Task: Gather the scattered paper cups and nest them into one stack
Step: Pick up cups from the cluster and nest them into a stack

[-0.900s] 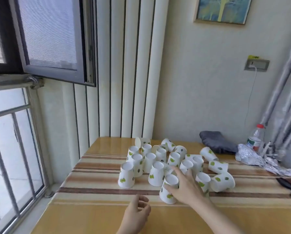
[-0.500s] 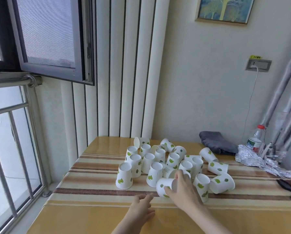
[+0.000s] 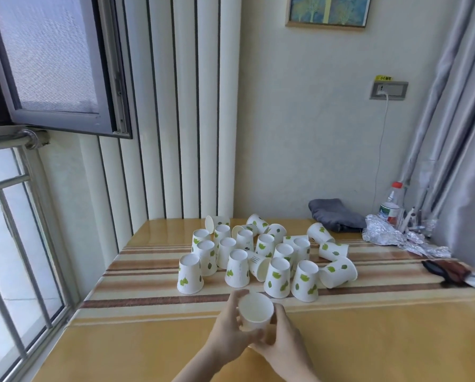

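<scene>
Both hands hold one white paper cup (image 3: 255,311) upright, mouth up, just above the near part of the table. My left hand (image 3: 230,329) wraps its left side and my right hand (image 3: 281,340) cups its right side and base. Behind it lie several white cups with green leaf prints (image 3: 237,267); most stand upside down, and some lie on their sides, such as one at the right (image 3: 338,272) and one at the back (image 3: 214,223).
The wooden table (image 3: 148,354) has a striped runner (image 3: 137,266). At the back right sit a grey cloth (image 3: 334,215), crumpled foil (image 3: 390,237) and a bottle (image 3: 390,206). A dark object (image 3: 446,270) lies at the right edge. A window (image 3: 15,230) is on the left.
My right hand lifted one cup out of the front of the group, turned it mouth up and drew it toward me. My left hand rose and took hold of it too.
</scene>
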The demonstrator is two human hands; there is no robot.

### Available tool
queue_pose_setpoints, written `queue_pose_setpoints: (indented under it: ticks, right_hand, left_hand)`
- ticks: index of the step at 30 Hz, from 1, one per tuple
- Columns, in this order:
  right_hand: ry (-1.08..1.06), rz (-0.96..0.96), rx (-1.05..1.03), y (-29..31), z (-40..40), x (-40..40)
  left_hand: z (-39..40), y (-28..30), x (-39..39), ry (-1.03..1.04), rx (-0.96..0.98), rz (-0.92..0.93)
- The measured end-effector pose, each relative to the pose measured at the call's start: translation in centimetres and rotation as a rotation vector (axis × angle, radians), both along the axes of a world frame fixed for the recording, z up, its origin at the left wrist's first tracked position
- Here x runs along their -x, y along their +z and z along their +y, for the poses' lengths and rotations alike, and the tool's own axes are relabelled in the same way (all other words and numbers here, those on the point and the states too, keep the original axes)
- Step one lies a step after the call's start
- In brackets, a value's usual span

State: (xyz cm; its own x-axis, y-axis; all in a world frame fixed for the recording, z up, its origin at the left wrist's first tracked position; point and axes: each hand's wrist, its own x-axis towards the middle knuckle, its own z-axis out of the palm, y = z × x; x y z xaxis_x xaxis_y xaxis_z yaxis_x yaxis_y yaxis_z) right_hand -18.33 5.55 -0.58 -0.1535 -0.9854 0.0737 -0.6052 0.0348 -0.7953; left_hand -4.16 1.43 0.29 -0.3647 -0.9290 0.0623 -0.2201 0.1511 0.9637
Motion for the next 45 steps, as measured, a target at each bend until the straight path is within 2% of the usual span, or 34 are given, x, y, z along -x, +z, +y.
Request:
queue_pose_setpoints:
  ticks: [6,9,12,15,18,20,22,25,27,32,35,36,39,42,45]
  right_hand:
    - [0.049,0.206,-0.090,0.4,-0.1,1.8]
    - [0.029,0.190,-0.025,1.9,-0.9,6.2]
    - [-0.127,0.225,0.109,4.3,-3.6,10.8]
    - [-0.207,0.396,0.021,6.6,-7.0,12.9]
    - [-0.178,0.572,-0.150,7.2,-10.0,13.3]
    - [-0.148,0.624,-0.238,7.1,-11.3,13.1]
    - [-0.119,0.626,-0.295,6.8,-12.1,12.9]
    - [-0.096,0.617,-0.309,6.6,-12.2,12.4]
    - [-0.106,0.594,-0.284,6.6,-11.7,12.3]
    - [-0.170,0.586,-0.248,7.1,-9.6,13.0]
    - [-0.245,0.434,-0.261,7.9,-7.6,13.9]
    - [-0.277,0.292,-0.263,8.1,-6.8,14.3]
    - [-0.304,-0.360,-0.275,8.4,-4.2,14.5]
    - [-0.264,-0.728,-0.287,8.2,-1.4,13.7]
    - [-0.287,-0.906,-0.299,7.2,0.8,12.2]
  left_hand:
    - [-0.8,-0.3,-1.0,-0.065,-0.032,-0.075]
    - [-2.7,1.3,-3.7,-0.109,-0.049,-0.103]
    - [-5.1,3.5,-6.1,-0.033,-0.014,-0.102]
    - [-7.8,5.1,-7.1,0.139,0.142,-0.116]
    - [-10.3,5.7,-7.7,0.312,0.330,-0.276]
    - [-11.6,5.9,-8.2,0.418,0.442,-0.459]
    - [-12.9,5.9,-8.5,0.432,0.426,-0.699]
    - [-14.3,5.4,-8.5,0.341,0.277,-0.999]
    - [-15.0,4.8,-8.3,0.296,0.230,-1.048]
    - [-14.2,3.9,-8.5,0.295,0.241,-0.982]
    - [-12.5,4.7,-9.6,0.397,0.244,-0.873]
    - [-11.8,5.3,-9.9,0.447,0.218,-0.780]
    - [-8.6,7.4,-10.1,0.586,0.053,-0.387]
    - [-5.0,8.6,-8.7,0.479,-0.121,0.048]
    - [-2.0,8.5,-6.3,0.309,-0.168,0.218]
